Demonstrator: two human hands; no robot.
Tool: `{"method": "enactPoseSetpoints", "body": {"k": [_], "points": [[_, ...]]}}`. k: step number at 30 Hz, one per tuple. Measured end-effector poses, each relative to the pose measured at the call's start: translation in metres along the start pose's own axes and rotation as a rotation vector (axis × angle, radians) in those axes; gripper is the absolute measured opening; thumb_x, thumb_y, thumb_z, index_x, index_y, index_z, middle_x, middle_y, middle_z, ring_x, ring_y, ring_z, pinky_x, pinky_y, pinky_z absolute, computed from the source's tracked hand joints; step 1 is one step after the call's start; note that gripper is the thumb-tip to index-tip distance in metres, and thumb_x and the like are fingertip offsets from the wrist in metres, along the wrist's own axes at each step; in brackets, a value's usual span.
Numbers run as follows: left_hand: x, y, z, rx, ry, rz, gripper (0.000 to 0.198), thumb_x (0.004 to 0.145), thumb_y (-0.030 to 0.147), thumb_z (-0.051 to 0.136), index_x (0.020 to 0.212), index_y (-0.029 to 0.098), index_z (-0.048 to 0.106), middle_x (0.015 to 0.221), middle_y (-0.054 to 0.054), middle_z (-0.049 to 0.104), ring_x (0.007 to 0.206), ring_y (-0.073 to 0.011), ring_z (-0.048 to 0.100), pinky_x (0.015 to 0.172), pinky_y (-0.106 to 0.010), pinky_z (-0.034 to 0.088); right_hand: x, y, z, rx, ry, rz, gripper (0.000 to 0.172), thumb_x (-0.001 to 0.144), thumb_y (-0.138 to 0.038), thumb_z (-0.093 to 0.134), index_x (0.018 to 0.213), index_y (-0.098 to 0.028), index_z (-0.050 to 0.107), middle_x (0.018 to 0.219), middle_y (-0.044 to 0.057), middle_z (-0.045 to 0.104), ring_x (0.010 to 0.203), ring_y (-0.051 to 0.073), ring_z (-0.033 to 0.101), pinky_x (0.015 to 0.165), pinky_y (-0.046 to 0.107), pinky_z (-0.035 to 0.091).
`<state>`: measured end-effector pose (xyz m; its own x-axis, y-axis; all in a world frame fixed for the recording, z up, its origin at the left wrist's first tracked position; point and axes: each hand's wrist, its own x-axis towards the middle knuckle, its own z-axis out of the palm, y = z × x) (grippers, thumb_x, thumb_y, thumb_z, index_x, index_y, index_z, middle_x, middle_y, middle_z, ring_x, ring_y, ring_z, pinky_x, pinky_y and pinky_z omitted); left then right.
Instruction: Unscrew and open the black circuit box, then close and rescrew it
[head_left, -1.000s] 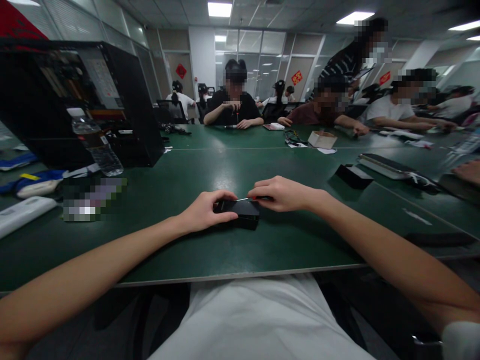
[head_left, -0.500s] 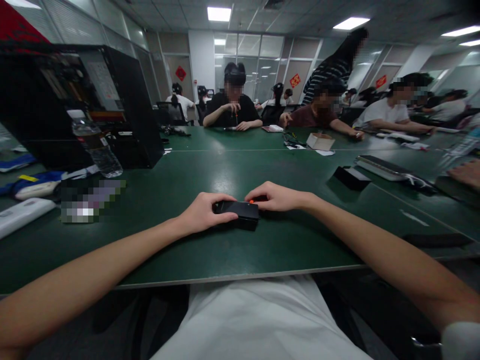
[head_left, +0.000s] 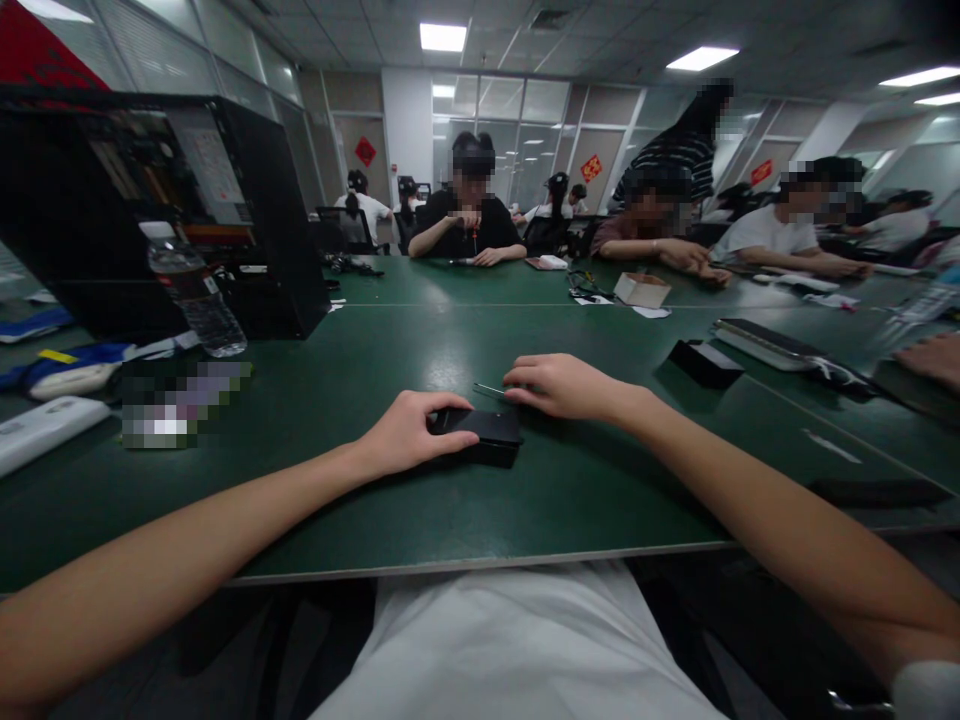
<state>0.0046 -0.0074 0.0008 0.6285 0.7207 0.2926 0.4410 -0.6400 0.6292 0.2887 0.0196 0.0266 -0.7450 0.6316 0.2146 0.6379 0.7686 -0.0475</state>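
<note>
The left hand (head_left: pixel 409 432) has its fingers wrapped around one end of a flat black box (head_left: pixel 495 430), thumb along the near side and the rest curled over the far side, so they are pinching it. That box, a sharp-cornered oblong with a smooth, dull top, sits on the green tabletop (head_left: pixel 360 530), whose slick surface throws back a hazy shine. Just beyond it the right hand (head_left: pixel 559 388) has its fingers bent and drawn together around a slim tool (head_left: pixel 489 388); I can see only a thin, straight metal shaft poking out leftward, apart from the box, the grip hidden in the palm. Off to the left, a clear plastic bottle (head_left: pixel 199 295) with ribbed sides leans before a boxy black computer case (head_left: pixel 281 230), near a smooth, rounded white bar (head_left: pixel 52 432). Across the tabletop stands a pale, open-topped carton (head_left: pixel 641 291), and nearer, an angular black box (head_left: pixel 705 362).
</note>
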Motion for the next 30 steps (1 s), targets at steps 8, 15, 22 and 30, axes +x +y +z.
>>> {"method": "enactPoseSetpoints", "body": {"k": [8,15,22,30], "points": [[-0.001,0.004,0.004,0.028,0.046,-0.003,0.045,0.083,0.052,0.073,0.111,0.017,0.074,0.1,-0.005,0.077,0.086,-0.0201,0.07,0.075,-0.028,0.052,0.0,-0.04,-0.005,0.06,0.01,-0.183,0.062,0.092,-0.066,0.057,0.118,-0.011,0.07,0.098,0.012,0.066,0.086,0.021,0.061,0.075,0.032,0.044],[0.0,0.005,-0.002,0.022,0.01,0.013,0.043,0.083,0.049,0.074,0.111,0.016,0.075,0.097,-0.005,0.076,0.082,-0.0182,0.069,0.072,-0.026,0.052,0.001,-0.04,0.002,0.081,0.057,-0.169,0.052,0.095,-0.057,0.057,0.112,-0.011,0.07,0.093,0.01,0.064,0.082,0.019,0.058,0.073,0.031,0.043],[-0.001,0.007,-0.009,0.018,-0.036,0.012,0.041,0.084,0.045,0.073,0.112,0.015,0.074,0.095,-0.004,0.075,0.075,-0.0162,0.068,0.065,-0.024,0.051,0.001,-0.04,0.003,0.073,0.077,-0.154,0.051,0.094,-0.058,0.058,0.113,-0.012,0.07,0.096,0.011,0.065,0.087,0.021,0.059,0.077,0.032,0.045],[0.0,0.006,-0.007,0.044,0.002,0.026,0.041,0.087,0.048,0.069,0.113,0.016,0.075,0.096,-0.005,0.077,0.073,-0.0159,0.068,0.066,-0.024,0.05,0.001,-0.04,0.005,0.087,0.101,-0.154,0.048,0.098,-0.054,0.053,0.114,-0.013,0.071,0.099,0.012,0.065,0.091,0.021,0.059,0.08,0.033,0.045]]}}
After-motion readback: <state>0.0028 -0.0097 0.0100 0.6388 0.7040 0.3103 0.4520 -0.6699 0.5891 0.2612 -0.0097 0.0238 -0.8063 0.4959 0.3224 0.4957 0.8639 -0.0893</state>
